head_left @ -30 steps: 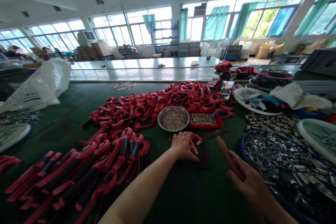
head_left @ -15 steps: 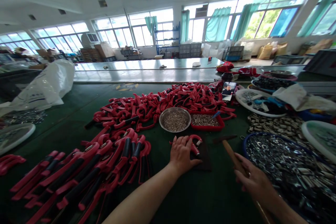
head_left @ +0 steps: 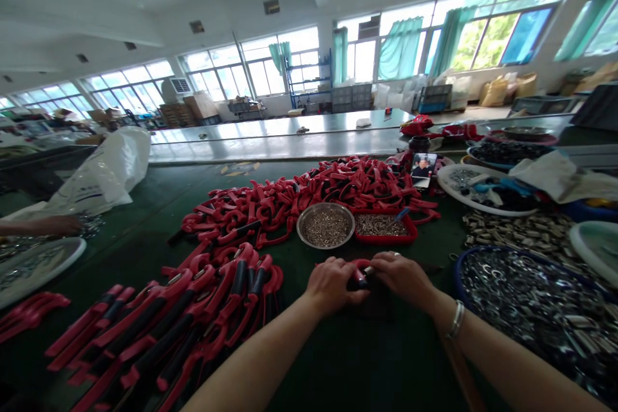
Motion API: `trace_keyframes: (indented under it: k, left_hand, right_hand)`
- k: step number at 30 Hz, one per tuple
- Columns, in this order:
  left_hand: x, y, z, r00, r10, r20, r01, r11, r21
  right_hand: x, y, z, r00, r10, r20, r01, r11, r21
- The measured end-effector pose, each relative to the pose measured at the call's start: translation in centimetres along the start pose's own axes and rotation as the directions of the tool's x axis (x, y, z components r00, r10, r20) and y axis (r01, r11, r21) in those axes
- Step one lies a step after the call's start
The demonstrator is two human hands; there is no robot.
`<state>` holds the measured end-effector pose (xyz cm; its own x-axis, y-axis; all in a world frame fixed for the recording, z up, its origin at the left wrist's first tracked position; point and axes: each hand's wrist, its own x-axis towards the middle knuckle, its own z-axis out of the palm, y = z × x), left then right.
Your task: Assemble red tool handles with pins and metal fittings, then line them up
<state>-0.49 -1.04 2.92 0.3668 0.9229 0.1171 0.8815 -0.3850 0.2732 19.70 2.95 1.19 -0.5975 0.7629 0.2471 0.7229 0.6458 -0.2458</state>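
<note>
A red curved tool part (head_left: 360,273) lies on a dark pad (head_left: 379,306) in front of me. My left hand (head_left: 333,284) is closed round its left side, thumb pointing right. On the other side, my right hand (head_left: 402,275) has its fingers pressed together on the part, next to a small metal piece. A bracelet circles my right wrist. The hammer's wooden handle (head_left: 458,367) rests beneath my right forearm. Just beyond my hands are a round metal bowl of small metal pieces (head_left: 326,225) and a red tray of pins (head_left: 385,226).
Red and black tool parts (head_left: 193,296) are piled at left and beyond the bowl. A blue-rimmed basin (head_left: 526,309) of metal parts stands at right. A phone (head_left: 423,170) stands behind the tray. Another person's hand (head_left: 62,225) reaches in at far left.
My right hand has let go of the hammer and moved left onto the red part. My left hand stays at the part. Another person's hand has appeared at far left. The view has shifted slightly.
</note>
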Motion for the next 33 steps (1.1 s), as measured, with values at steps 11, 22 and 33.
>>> trace_keyframes:
  k: [11, 22, 33]
  left_hand:
    - [7.0, -3.3, -2.3, 0.839, -0.055, 0.541, 0.26, 0.914, -0.311]
    - [3.6, -1.7, 1.3, 0.914, -0.401, 0.058, 0.405, 0.908, -0.109]
    - [3.0, -2.3, 2.8, 0.925, -0.373, 0.071, 0.376, 0.873, -0.311]
  right_hand:
    - [1.6, 2.9, 0.0, 0.977, 0.108, 0.185, -0.189, 0.841, 0.508]
    - [2.7, 4.5, 0.6, 0.946, 0.313, 0.089, -0.324, 0.885, 0.335]
    - [9.2, 12.5, -2.7, 0.647, 0.739, -0.188, -0.745, 0.665, 0.052]
